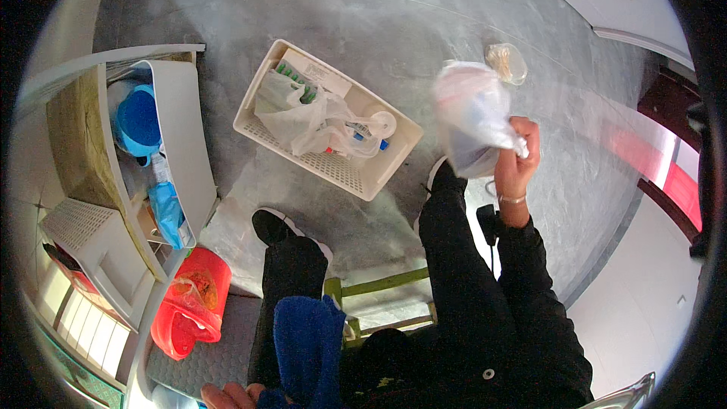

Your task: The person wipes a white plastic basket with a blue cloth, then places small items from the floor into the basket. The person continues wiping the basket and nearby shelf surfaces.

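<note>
My right hand (518,162) grips the gathered top of a whitish plastic bag (474,113), which is blurred, with its contents unclear. The bag hangs over the floor beside my shoe. Only the fingers of my left hand (233,395) show at the bottom edge, close to a blue cloth (306,341) lying over my leg; whether they hold it is hidden. Before me on the floor stands a cream plastic basket (389,173). Inside it lie a crumpled clear plastic bag (301,125), green-tipped items (295,82) and a white round roll or lid (383,123).
A clear round container of thin sticks (505,63) rests on the floor. At left, a shelf unit (108,125) holds a bin (184,142) with a blue cup (139,119). A red bucket (193,295) stands below it. A wooden stool (386,284) is under me.
</note>
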Demonstrator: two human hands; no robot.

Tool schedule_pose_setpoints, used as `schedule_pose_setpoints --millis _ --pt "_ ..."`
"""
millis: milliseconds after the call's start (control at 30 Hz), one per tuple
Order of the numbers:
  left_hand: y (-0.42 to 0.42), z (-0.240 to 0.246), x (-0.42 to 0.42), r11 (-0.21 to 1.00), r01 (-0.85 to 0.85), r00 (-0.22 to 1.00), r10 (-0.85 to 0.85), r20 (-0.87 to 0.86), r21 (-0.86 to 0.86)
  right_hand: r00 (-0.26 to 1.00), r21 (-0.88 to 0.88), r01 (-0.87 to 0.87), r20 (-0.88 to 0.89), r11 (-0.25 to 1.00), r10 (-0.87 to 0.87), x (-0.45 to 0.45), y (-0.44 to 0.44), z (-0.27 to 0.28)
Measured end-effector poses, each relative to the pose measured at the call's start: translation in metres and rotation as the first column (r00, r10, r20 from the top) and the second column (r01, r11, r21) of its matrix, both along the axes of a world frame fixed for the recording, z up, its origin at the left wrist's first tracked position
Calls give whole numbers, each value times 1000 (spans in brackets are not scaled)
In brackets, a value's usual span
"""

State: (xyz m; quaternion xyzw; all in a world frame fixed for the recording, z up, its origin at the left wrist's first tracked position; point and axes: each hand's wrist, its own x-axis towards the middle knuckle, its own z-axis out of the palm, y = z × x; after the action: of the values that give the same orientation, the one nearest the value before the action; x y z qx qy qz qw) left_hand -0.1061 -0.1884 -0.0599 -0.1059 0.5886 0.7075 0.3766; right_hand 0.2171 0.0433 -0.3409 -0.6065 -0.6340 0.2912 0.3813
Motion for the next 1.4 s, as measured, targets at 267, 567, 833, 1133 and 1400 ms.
schedule_pose_setpoints --millis 267,567,833,1133,1400 --pt "17 4 -17 968 235 948 -248 201 88 793 -159 -569 154 806 590 -148 -8 7" --pt "-36 -4 -28 993 116 992 -114 60 -22 574 -108 -778 278 619 770 -154 -18 -19" --pt "-30 14 -43 983 183 932 -171 319 -9 629 132 70 763 989 -146 14 99 -68" --pt "21 4 -2 986 151 986 -146 76 -74 846 -148 43 532 988 43 70 129 -125" --pt "15 3 -7 987 162 982 -159 104 -19 874 -62 -437 204 897 440 -70 38 -16"
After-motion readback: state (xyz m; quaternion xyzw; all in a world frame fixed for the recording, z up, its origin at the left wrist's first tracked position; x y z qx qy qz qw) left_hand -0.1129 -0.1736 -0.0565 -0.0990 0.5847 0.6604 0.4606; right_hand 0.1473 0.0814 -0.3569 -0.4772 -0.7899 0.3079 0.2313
